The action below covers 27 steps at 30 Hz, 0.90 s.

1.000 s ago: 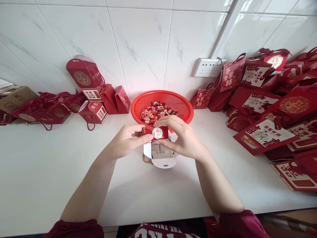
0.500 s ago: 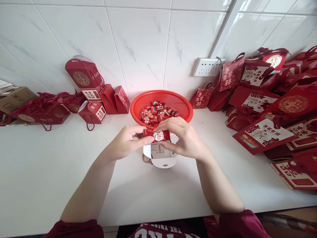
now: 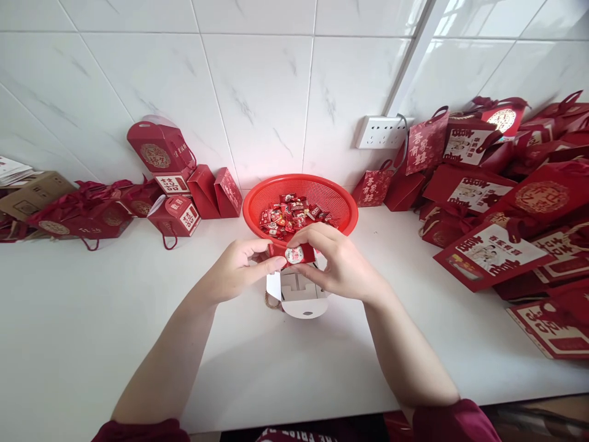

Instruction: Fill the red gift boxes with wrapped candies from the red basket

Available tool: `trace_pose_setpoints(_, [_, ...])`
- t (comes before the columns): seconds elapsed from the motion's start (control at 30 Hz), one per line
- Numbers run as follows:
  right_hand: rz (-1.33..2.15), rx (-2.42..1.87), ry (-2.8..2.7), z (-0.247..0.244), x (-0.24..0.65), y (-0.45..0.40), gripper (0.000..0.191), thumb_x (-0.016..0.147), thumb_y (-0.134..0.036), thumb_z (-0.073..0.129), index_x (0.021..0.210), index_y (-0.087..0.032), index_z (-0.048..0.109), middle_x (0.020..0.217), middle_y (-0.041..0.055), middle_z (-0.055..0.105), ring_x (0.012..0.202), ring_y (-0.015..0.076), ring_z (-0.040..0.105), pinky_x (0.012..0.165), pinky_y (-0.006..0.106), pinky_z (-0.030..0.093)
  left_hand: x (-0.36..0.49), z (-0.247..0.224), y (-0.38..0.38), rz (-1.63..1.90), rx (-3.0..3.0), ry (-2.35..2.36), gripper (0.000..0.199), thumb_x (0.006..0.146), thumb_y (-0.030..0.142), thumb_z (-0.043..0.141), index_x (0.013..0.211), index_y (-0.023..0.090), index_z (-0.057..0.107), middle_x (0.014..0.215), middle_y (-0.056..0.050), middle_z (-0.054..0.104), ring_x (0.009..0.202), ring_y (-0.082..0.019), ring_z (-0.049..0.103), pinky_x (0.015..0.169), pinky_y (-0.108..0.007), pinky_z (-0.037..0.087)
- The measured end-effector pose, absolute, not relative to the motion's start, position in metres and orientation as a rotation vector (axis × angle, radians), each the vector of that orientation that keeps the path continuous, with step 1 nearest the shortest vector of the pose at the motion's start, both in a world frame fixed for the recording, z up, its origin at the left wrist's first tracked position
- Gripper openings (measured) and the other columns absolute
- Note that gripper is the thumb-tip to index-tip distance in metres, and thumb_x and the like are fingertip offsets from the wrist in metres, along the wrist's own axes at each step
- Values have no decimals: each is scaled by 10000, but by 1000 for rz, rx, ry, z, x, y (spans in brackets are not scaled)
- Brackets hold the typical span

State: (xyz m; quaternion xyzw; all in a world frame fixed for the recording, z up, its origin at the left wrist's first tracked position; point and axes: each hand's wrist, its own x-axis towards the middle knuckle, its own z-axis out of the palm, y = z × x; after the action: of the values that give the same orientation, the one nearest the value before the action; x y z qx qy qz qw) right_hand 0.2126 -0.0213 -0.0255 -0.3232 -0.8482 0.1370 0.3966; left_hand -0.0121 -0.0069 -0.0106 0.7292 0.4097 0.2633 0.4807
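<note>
Far left of the frame there was a brown cardboard box [image 3: 34, 193] against the wall, then a heap of red paper gift bags with ribbon handles [image 3: 87, 212], and a few small red folded favour boxes [image 3: 177, 184] stacked up near the tiles.

Centre of the frame, my left hand [image 3: 234, 270] was pinching one end of a small red paper box with a round white sticker [image 3: 293, 253], fingers closed narrow on it. My right hand [image 3: 338, 264] was curled over the other end, also gripping it. The box sat just above an open white card flap piece [image 3: 301, 298] on the white countertop [image 3: 92, 331].

My worry was that the grip was only fingertips on thin card, so too hard a squeeze could have crumpled it or peeled the sticker.

Right behind my hands was a round red plastic mesh basket of red wrapped candies [image 3: 299, 196], close enough to knock. Upper right, a white wall socket [image 3: 381, 132], and a big pile of flat red printed gift bags [image 3: 497, 196] crowded the right side.
</note>
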Motion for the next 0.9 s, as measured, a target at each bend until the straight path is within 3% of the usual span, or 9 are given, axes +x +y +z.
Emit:
trace_pose_setpoints(0.13, [378, -777, -2117, -25, 214, -19, 319, 902, -215, 660, 1202, -219, 549, 1170, 95, 622, 1049, 237, 584, 879, 383, 504, -13, -11, -6, 668, 1739, 970, 253, 933, 417, 614, 913, 174, 684, 872, -32, 648, 860, -173, 604, 764, -280, 495])
trace_pose_setpoints(0.27, [426, -765, -2097, -25, 218, -19, 240, 893, -204, 651, 1119, -217, 574, 1040, 56, 647, 915, 195, 611, 799, 333, 515, -15, -12, -5, 670, 1710, 877, 266, 962, 417, 568, 927, 169, 657, 896, -38, 635, 865, -167, 598, 798, -292, 496])
trace_pose_setpoints(0.43, [331, -780, -2067, -28, 219, -20, 274, 782, -169, 694, 1035, -206, 593, 947, 28, 660, 774, 163, 597, 694, 298, 494, -14, -13, -4, 638, 1712, 833, 285, 963, 419, 569, 905, 156, 658, 817, -25, 605, 804, -150, 575, 770, -283, 487])
trace_pose_setpoints(0.9, [131, -711, -2080, -27, 215, -20, 232, 746, -169, 650, 969, -204, 596, 884, 41, 673, 744, 181, 587, 726, 341, 476, -12, -11, -6, 590, 1706, 827, 270, 966, 408, 564, 892, 159, 638, 857, -29, 639, 823, -160, 591, 771, -292, 490])
